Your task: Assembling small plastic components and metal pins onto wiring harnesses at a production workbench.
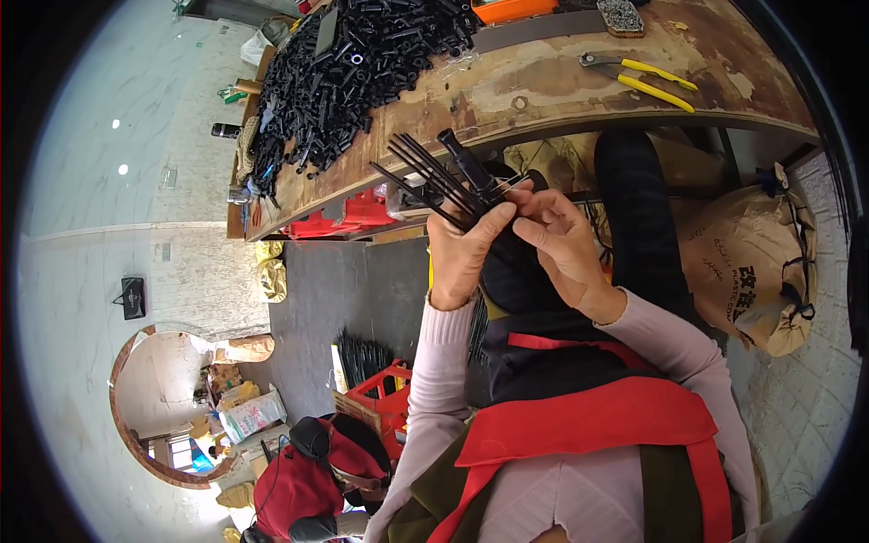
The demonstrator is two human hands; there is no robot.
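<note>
Left hand: grip pressed together around a fan of thin black rods and a thicker black tube. These rise from the fist toward the near edge of the tabletop, held below that edge and clear of it. The lower ends of the rods are hidden inside the palm; their count cannot be made out.

Right hand: fingertips pinching at the base of the same bundle, touching the left hand. Exactly what sits between thumb and forefinger is covered by the fingers.

On the tabletop: a heap of short black tubes toward the left end, individual pieces blurred together. Yellow-handled pliers lie near the right end. An orange tray at the far edge is cut off by the frame.

Under the right end, a tied brown sack, partly hidden by the person's dark trouser leg.
</note>
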